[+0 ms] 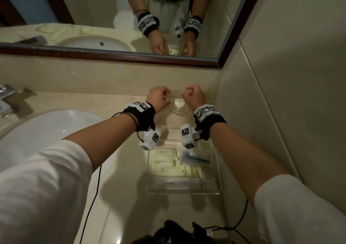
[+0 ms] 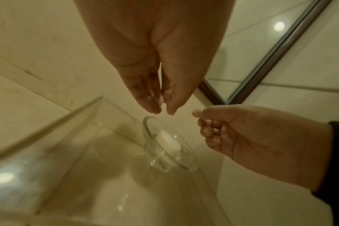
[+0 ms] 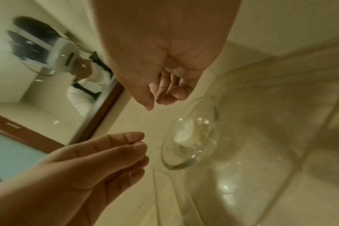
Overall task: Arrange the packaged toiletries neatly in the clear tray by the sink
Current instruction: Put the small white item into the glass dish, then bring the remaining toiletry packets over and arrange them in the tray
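Observation:
A clear tray [image 1: 183,193] near the counter's front holds several pale toiletry packets [image 1: 166,161], a dark blue razor in its wrapper [image 1: 196,158] and a long packet [image 1: 177,183]. Behind it, a glass dish [image 1: 178,112] [image 2: 192,159] [image 3: 170,162] with a round white soap [image 1: 179,103] [image 2: 167,141] [image 3: 187,136] sits in a second clear tray. Above the dish, my left hand [image 1: 159,97] [image 2: 162,111] presses thumb to fingertips. My right hand [image 1: 192,93] [image 3: 154,105] is curled, thumb on forefinger. A faint clear film [image 1: 176,93] seems stretched between them; the wrist views do not show it.
A white sink basin [image 1: 46,131] and a chrome faucet [image 1: 7,97] lie to the left. A framed mirror [image 1: 112,19] runs along the back and a tiled wall [image 1: 280,112] closes the right side. Black gear and cables [image 1: 177,232] hang at the counter's front edge.

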`<move>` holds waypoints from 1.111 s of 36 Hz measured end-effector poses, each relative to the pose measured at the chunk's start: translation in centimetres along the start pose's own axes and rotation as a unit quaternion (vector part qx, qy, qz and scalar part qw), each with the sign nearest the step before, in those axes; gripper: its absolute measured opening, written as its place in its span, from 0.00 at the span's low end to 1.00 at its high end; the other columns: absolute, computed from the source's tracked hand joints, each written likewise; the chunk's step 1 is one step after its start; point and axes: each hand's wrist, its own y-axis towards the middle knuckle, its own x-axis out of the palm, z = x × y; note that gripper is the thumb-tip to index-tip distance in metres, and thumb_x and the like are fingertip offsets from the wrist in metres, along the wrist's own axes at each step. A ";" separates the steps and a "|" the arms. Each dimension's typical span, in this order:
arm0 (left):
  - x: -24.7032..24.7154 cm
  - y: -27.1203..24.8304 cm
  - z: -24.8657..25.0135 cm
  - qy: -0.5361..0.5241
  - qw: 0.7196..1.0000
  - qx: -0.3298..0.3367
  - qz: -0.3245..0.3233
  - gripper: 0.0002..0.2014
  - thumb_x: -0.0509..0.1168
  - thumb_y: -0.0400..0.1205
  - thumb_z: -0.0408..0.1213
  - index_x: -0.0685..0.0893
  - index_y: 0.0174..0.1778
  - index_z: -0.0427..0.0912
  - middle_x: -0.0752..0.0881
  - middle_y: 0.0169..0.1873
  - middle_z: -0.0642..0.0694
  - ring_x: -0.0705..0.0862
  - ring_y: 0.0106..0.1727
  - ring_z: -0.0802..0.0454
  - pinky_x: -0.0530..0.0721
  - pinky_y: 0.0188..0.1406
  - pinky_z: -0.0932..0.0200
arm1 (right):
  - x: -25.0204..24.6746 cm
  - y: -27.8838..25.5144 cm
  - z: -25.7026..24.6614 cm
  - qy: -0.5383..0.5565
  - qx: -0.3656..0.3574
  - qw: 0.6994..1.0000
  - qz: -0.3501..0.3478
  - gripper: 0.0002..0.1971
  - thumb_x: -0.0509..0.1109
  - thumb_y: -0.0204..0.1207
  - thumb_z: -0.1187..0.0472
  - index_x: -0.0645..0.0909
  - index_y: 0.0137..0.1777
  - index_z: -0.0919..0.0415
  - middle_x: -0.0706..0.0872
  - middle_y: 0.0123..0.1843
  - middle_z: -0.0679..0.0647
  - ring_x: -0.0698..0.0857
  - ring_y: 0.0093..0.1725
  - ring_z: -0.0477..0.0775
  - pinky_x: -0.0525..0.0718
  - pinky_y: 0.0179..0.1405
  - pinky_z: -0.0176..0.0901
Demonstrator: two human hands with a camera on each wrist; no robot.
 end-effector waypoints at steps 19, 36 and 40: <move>-17.3 -15.5 -16.0 0.006 0.995 -0.102 0.017 0.12 0.70 0.78 0.37 0.85 0.56 0.41 0.86 0.56 0.44 0.85 0.52 0.46 0.76 0.51 0.62 | 16.3 -13.3 -10.7 0.012 -0.096 0.964 -0.247 0.07 0.73 0.74 0.59 0.81 0.49 0.59 0.81 0.36 0.47 0.83 0.37 0.53 0.85 0.46 0.50; -27.9 -35.7 -34.8 0.006 0.971 -0.239 -0.023 0.19 0.72 0.77 0.43 0.82 0.62 0.42 0.83 0.59 0.44 0.84 0.56 0.46 0.76 0.52 0.61 | 35.5 -31.4 -17.1 -0.302 -0.192 0.797 -0.486 0.15 0.74 0.73 0.52 0.79 0.30 0.59 0.81 0.32 0.55 0.79 0.39 0.60 0.76 0.43 0.46; -27.9 -38.2 -37.3 0.007 0.970 -0.241 -0.031 0.20 0.74 0.74 0.44 0.82 0.61 0.44 0.82 0.59 0.45 0.82 0.50 0.51 0.76 0.49 0.61 | 37.2 -33.4 -16.2 -0.340 -0.213 0.771 -0.494 0.14 0.74 0.73 0.50 0.83 0.50 0.61 0.85 0.51 0.54 0.82 0.54 0.55 0.72 0.48 0.39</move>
